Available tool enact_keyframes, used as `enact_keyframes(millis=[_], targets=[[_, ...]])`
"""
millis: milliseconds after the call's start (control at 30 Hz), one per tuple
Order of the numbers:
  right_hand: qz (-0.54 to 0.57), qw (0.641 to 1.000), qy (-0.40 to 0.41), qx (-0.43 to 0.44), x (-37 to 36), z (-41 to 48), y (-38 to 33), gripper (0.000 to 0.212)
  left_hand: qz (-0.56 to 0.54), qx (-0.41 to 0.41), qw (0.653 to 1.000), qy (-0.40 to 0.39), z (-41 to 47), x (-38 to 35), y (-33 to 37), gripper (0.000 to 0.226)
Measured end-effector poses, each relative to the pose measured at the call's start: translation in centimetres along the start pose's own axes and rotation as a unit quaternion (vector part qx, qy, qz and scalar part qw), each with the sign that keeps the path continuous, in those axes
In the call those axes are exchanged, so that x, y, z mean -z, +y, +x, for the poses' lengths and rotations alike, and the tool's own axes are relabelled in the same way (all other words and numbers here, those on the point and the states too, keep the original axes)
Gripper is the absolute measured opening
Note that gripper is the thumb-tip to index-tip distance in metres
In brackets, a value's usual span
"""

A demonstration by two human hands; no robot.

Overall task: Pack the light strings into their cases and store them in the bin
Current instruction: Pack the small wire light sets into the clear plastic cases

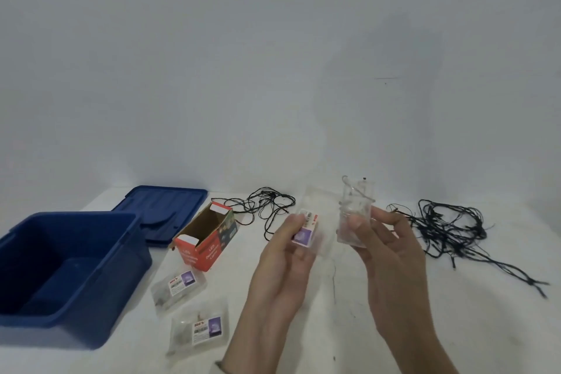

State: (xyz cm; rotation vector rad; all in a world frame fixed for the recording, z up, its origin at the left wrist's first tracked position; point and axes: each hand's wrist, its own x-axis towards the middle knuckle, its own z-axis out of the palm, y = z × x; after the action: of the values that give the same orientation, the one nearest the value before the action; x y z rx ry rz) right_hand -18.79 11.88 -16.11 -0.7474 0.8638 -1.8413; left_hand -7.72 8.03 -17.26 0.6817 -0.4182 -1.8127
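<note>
Holding a clear, glossy case (307,232) with a purple-and-red label, the left hand (282,264) pinches it above the white table (455,319). Right hand (391,255) pinches a thin wire string (353,215) coiled in clear plastic, just beside the case. Two packed cases (179,284) lie near the blue hard-plastic bin (91,313). Open orange carton (209,247) stands nearby; two dark tangled strings (449,228) lie behind.

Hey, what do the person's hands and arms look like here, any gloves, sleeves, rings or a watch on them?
No gloves, rings, watch or bracelet show on the left hand or the right hand. The right forearm is uncovered down to the frame's bottom edge. At the left wrist, by the bottom edge, a pale strip may be a sleeve cuff, but too little shows to be sure.
</note>
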Motion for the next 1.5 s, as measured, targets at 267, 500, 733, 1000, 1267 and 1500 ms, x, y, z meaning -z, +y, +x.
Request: enact_keyframes(millis=[267,500,733,1000,1267,1500], targets=[[-0.069,0.996,-0.050,-0.010,0.1,-0.5,-2.0,0.016,0.202,0.029,0.976,-0.076,-1.6,0.1,0.7,0.053],[-0.150,0.988,-0.047,0.012,-0.1,-2.0,-1.9,0.014,0.149,-0.062,0.987,-0.023,-2.7,-1.1,0.1,0.052],[-0.213,0.974,-0.041,0.068,0.3,-2.5,-2.2,0.014,0.210,-0.133,0.966,-0.072,-3.6,-1.9,-0.9,0.050],[-0.207,0.975,-0.047,0.058,1.4,-2.1,-2.7,0.010,0.217,-0.194,0.956,-0.039,-3.2,-2.3,-1.8,0.030],[-0.166,0.984,-0.048,0.033,1.4,-1.6,-2.4,0.009,0.200,-0.207,0.957,-0.033,-3.2,-2.6,-1.7,0.034],[-0.263,0.959,-0.050,0.096,1.0,-1.5,-2.1,0.012,0.182,-0.203,0.962,0.000,-3.2,-2.6,-1.7,0.033]])
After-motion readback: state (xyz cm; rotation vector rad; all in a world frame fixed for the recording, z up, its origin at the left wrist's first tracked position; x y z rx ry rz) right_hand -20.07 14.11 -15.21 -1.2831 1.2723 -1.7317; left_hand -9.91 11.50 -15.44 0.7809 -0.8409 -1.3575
